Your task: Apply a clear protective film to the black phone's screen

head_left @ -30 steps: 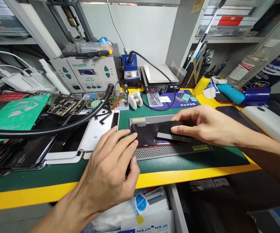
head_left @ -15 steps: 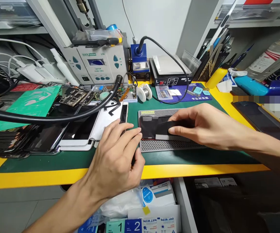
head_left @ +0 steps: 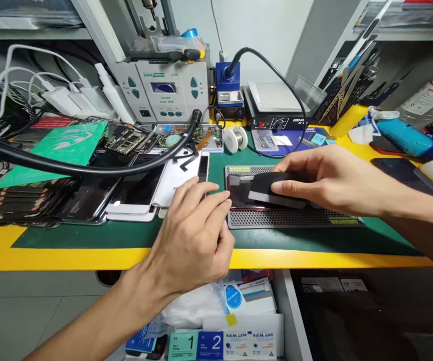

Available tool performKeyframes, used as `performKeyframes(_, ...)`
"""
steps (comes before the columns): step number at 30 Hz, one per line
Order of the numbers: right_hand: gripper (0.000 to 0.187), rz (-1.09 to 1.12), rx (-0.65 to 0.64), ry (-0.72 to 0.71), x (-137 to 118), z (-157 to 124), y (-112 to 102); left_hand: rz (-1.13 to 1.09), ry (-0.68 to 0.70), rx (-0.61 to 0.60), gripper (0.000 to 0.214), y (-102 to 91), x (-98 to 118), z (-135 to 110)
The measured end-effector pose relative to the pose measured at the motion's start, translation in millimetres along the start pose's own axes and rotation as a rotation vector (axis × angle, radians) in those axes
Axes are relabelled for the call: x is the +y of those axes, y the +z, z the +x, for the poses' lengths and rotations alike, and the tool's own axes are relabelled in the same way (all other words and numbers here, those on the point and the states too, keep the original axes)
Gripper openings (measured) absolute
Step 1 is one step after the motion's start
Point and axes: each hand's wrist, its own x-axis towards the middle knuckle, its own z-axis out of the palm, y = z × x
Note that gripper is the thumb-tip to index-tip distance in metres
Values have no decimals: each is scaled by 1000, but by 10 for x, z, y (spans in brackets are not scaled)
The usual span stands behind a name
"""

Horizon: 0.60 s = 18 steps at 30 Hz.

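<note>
A dark phone with a red rim [head_left: 239, 196] lies screen up on a grey perforated mat [head_left: 287, 218] on the green bench cover. My right hand [head_left: 329, 178] is closed on a flat black card-like scraper [head_left: 267, 186] and presses it onto the phone's screen. My left hand [head_left: 197, 235] rests at the phone's left end, fingers stretched toward its edge and steadying it, thumb tucked under near the bench edge.
White and dark phones [head_left: 137, 193] are stacked left of the mat under a thick black hose [head_left: 88, 168]. A grey rework station [head_left: 167, 95], blue solder holder [head_left: 227, 82] and hot plate [head_left: 272, 108] stand behind. An open drawer with wipe packets [head_left: 235, 333] sits below.
The view has shifted down and left, so bench items sit further right. My right hand has slid the scraper a little along the screen. My left hand stays at the phone's left end.
</note>
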Motion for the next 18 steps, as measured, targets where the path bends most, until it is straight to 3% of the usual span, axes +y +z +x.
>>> performKeyframes(5, 15, -22, 3, 0, -29, 65, 128, -6, -5, 25, 31, 13, -17, -25)
performKeyframes(13, 19, -242, 80, -60, -41, 70, 222, -26, -1, 28, 28, 15, -46, -35)
performKeyframes(18, 16, -227, 105, -117, -41, 71, 337, -22, -1, 39, 25, 4, -36, -47)
